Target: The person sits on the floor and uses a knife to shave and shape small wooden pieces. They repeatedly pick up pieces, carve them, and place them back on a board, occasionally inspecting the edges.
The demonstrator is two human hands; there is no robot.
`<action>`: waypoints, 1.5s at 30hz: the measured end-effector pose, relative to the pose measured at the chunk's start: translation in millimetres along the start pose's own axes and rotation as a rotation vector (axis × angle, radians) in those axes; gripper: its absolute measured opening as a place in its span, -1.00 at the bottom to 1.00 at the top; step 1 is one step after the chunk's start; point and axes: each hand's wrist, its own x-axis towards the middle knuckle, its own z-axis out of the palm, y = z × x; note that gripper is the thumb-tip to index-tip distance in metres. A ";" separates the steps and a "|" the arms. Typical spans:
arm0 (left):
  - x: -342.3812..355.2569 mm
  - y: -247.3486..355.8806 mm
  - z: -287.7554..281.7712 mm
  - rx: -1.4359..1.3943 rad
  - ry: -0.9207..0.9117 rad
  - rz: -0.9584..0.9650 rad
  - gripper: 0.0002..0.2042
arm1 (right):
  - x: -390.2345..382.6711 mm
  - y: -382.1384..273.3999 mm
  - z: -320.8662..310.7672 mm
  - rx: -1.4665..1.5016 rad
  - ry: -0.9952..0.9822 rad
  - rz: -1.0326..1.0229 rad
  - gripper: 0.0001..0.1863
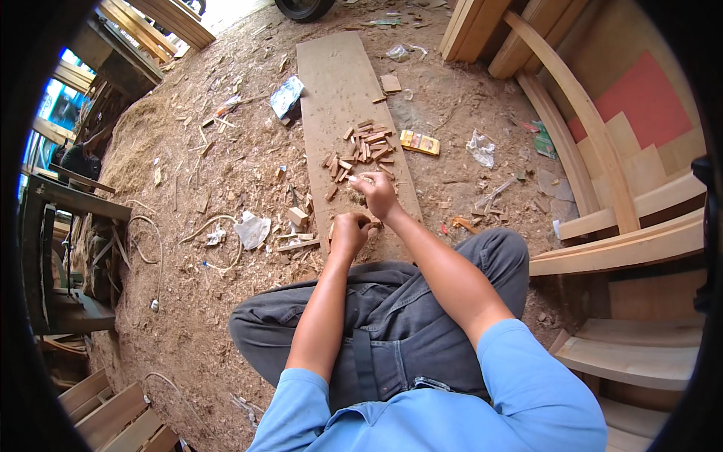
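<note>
My left hand [349, 236] is closed near the close end of a long board [331, 71] lying on the ground. A small brown bit, seemingly a wood piece [376, 224], shows at its fingertips. Just ahead and to the right, my right hand [379, 194] is curled over the board, fingers bent together. Something small and pale shows at its fingers, too small to name. Right beyond it, a loose pile of small wooden blocks [369, 143] lies on the board. A few single blocks lie apart at the pile's left edge.
Sawdust and wood scraps cover the ground. A yellow packet [419, 143] touches the board's right side; a blue-white packet [286, 96] lies at its left. Crumpled plastic [252, 230] and a cord [158, 241] lie left. Curved wooden frames [602, 135] stand at right.
</note>
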 end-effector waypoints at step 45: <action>-5.0 -12.3 7.3 -0.038 0.009 0.005 -0.88 | 5.7 -1.6 -3.5 0.155 -0.035 -0.059 -0.68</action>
